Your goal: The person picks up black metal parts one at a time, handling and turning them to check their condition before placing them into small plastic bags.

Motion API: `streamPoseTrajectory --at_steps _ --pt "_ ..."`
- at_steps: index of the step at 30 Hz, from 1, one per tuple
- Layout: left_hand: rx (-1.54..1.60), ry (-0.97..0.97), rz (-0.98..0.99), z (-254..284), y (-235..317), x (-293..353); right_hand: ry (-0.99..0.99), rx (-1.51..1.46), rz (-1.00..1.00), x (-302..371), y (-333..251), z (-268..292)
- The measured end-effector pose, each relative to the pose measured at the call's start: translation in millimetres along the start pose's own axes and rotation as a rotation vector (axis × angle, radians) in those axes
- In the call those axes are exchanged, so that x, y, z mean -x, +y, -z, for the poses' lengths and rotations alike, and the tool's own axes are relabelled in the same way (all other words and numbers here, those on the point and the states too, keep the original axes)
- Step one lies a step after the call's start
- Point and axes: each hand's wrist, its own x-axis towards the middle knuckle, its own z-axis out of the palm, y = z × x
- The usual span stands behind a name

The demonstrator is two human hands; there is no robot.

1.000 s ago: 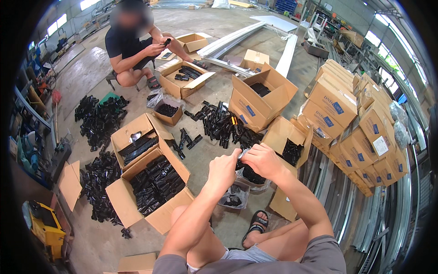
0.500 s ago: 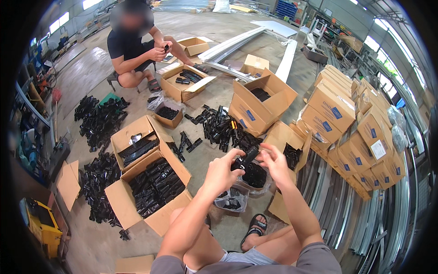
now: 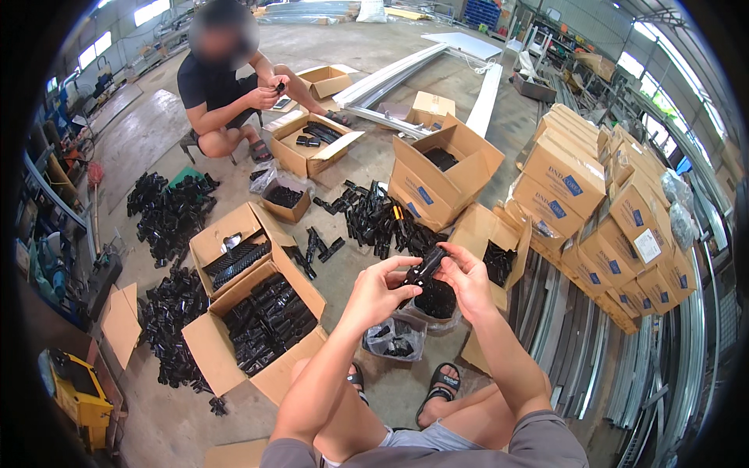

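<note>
Both of my hands are on a black plastic fitting (image 3: 425, 267), roughly tube-shaped with a branching end, held up in front of me. My left hand (image 3: 381, 292) grips its near left end between thumb and fingers. Thumb and fingertips of my right hand (image 3: 468, 282) pinch its far right end. Just beneath the hands is a container of small black parts (image 3: 435, 301), partly hidden by them. A plastic-lined box (image 3: 376, 352) with a few black pieces stands nearer to me. Beyond my hands lies a loose heap of similar black fittings (image 3: 373, 218).
An open carton (image 3: 209, 360) of black fittings stands to my left, beside larger heaps (image 3: 168, 312). Another open carton (image 3: 417, 178) is ahead. Stacked cartons (image 3: 562, 175) and metal profiles (image 3: 581, 359) line the right. A co-worker (image 3: 222, 93) sits far left, handling a small black part.
My right hand has closed its fingers on the fitting's far end; before, its fingers were spread beside it. The fitting has turned slightly in my left hand.
</note>
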Motion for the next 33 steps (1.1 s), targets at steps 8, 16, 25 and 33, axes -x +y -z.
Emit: streamPoseTrajectory --at_steps 8,16,25,33 --pt "-0.04 0.035 -0.033 -10 -2 4 0.026 0.035 0.019 5 0 -1" --pt "-0.045 0.062 -0.023 -21 -6 3 0.155 0.089 -0.032 4 5 -8" --pt "0.021 0.074 -0.034 -26 -10 4 0.154 0.014 -0.082 2 7 -8" --pt "0.091 -0.034 -0.027 -26 -12 4 0.185 0.016 -0.142 2 7 -6"
